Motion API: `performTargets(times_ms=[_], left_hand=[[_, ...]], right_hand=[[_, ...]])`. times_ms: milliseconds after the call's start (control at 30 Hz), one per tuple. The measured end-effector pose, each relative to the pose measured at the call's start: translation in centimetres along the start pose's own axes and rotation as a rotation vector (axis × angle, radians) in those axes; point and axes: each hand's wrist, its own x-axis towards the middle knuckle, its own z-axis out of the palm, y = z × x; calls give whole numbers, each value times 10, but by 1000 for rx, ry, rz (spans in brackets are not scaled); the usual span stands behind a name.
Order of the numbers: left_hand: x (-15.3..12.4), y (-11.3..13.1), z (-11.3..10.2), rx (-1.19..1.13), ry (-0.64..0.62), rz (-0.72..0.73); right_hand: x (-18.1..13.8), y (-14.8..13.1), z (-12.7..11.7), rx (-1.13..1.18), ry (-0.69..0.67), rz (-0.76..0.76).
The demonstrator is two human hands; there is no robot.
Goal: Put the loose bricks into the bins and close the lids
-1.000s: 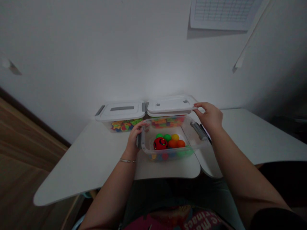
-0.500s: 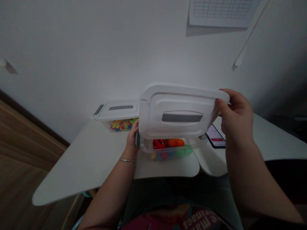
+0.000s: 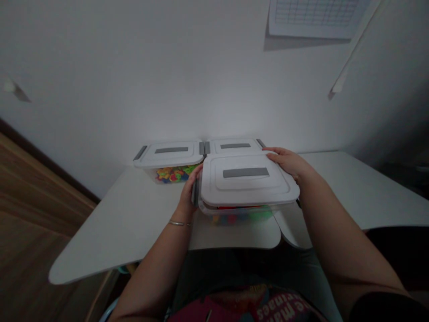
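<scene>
A white lid with a grey handle lies over a clear plastic box in front of me. It sits slightly askew, and the box's rim shows below its front and left edges. Through the box wall I see blurred red, yellow, blue and green items. My right hand grips the lid at its far right corner, fingers closed on the edge. At the box's left side, by a grey latch, my left hand holds the box with its fingers around the far left corner.
A lidded box of colourful small pieces stands at the back left by the wall. Another lidded box is beside it, partly hidden behind the lid. The white table has a curved front edge with a notch. A gridded paper hangs above.
My right hand has lowered the lid from a raised, tilted position onto the box, covering the red and orange items. The back box has come into view. My left hand stays at the box's side.
</scene>
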Motion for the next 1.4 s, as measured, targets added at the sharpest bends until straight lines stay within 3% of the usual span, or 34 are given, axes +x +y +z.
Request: performTargets(times_ms=[200, 367, 533, 667, 833, 1033, 1167, 1333, 1400], left_hand=[[-5, 5, 6, -19, -64, 17], [-10, 8, 8, -35, -78, -4], [-9, 8, 4, 5, -18, -61], [-10, 12, 4, 18, -29, -86], [-8, 16, 1, 28, -60, -131], [-3, 21, -3, 17, -57, -236], [-14, 25, 2, 24, 52, -330], [-33, 30, 11, 17, -34, -312], [-34, 33, 13, 53, -8, -305]], right_hand=[[0, -6, 3, -446, 82, -97], [-1, -5, 14, -528, 48, -100], [-5, 1, 13, -412, -121, -114], [-7, 6, 7, -310, -159, -91], [-17, 13, 4, -142, -111, -61], [-53, 17, -1, 120, -43, 76], [-79, 22, 1, 306, -46, 197], [-94, 25, 8, 398, -35, 249], [-95, 23, 10, 377, -6, 240]])
